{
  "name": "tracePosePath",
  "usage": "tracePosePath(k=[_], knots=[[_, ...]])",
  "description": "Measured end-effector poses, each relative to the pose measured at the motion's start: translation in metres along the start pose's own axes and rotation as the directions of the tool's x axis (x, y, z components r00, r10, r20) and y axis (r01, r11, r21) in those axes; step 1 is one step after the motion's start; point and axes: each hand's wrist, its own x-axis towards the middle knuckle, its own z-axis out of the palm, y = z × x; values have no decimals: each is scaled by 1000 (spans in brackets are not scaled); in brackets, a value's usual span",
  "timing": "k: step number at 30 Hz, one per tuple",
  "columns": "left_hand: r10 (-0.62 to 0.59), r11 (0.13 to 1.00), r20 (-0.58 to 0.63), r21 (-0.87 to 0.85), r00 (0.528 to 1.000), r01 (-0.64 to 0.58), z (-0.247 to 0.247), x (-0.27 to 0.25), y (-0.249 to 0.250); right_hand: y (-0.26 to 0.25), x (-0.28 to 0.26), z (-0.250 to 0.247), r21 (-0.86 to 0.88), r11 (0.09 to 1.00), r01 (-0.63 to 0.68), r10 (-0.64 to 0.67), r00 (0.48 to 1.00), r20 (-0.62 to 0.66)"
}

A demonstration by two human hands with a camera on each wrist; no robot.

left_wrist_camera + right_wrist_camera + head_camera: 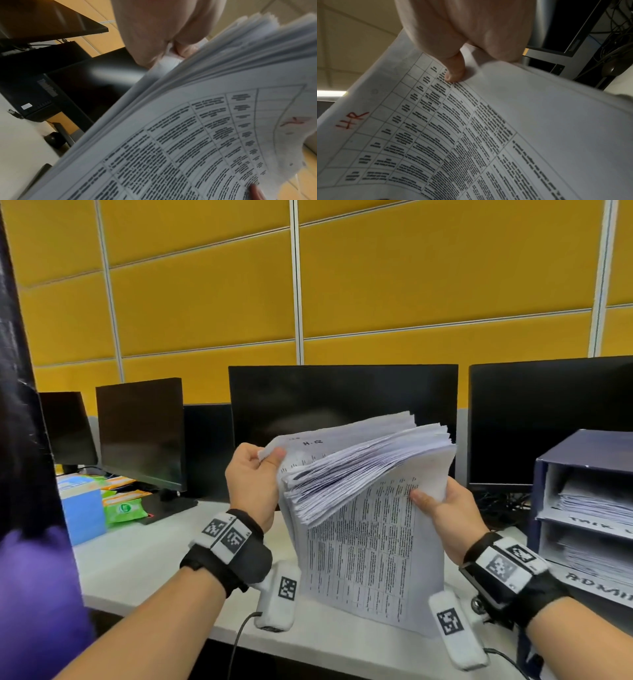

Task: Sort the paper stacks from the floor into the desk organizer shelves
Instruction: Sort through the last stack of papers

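A thick paper stack (370, 522) of printed table sheets stands upright above the white desk (144, 563), its top pages fanned and bent over. My left hand (255, 475) pinches the upper left corner of the top sheets, marked "H.R". My right hand (442, 510) grips the stack's right edge, thumb on the printed page. In the left wrist view the left hand (164, 35) holds the sheets' corner above the paper stack (197, 135). In the right wrist view the right hand (467, 35) presses its thumb on a page of the paper stack (471, 135) marked "HR" in red. The dark blue desk organizer (582, 460) stands at the right, papers on its shelves.
Black monitors (342, 402) line the back of the desk before a yellow panel wall (411, 285). A blue box (84, 515) and green wipe packs (125, 510) lie at the left. Cables (500, 505) hang behind the organizer. A purple shape (37, 601) fills the lower left.
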Motion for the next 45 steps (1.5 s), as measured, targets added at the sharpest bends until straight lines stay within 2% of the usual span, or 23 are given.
tracePosePath(k=[4, 9, 11, 13, 15, 16, 17, 20, 23, 30, 36, 39, 41, 43, 45], knots=[[-52, 998, 171, -17, 984, 56, 1, -4, -2, 2, -3, -2, -35, 999, 38, -39, 999, -4], [-142, 985, 354, -46, 924, 169, -7, -9, -16, 4, 0, -3, -35, 998, 46, -47, 998, -36], [-124, 992, 406, 46, 906, 115, -10, -12, -25, 6, 3, -2, -31, 999, 33, -34, 998, -51], [-107, 990, 504, 136, 857, 43, -10, -19, -32, 6, 5, -1, -49, 998, 44, -47, 997, -66], [-114, 990, 591, 135, 798, 41, -7, -29, -34, 6, 6, 1, -69, 996, 61, -67, 993, -98], [-99, 992, 607, 122, 789, 31, -3, -33, -33, 5, 5, 3, -77, 994, 71, -79, 990, -115], [-76, 993, 589, 116, 805, 8, 1, -37, -30, 5, 4, 4, -92, 993, 80, -92, 987, -129], [-6, 993, 376, 111, 926, -39, 15, -41, -20, 0, -1, 8, -137, 985, 109, -124, 987, -104], [28, 994, 237, 98, 971, -53, 23, -42, -17, -4, -7, 9, -140, 981, 135, -141, 989, -35], [27, 995, 242, 91, 970, -50, 22, -42, -13, -16, -13, 6, -74, 963, 258, -259, 966, -3], [102, 976, 241, 162, 965, -144, 23, -50, -7, -11, -21, 16, -103, 946, 307, -310, 951, -14], [56, 995, 215, 67, 975, -72, 17, -47, -9, -8, -19, 12, -34, 970, 242, -243, 969, -34], [-17, 999, 205, 38, 979, 9, 13, -43, -11, -6, -17, 9, 14, 986, 163, -163, 987, 1], [-82, 995, 217, 76, 973, 67, 12, -42, -12, -5, -17, 10, -21, 989, 148, -147, 989, 32], [-78, 991, 204, 125, 976, 53, 17, -46, -12, -6, -21, 14, -109, 976, 190, -191, 982, 7]])
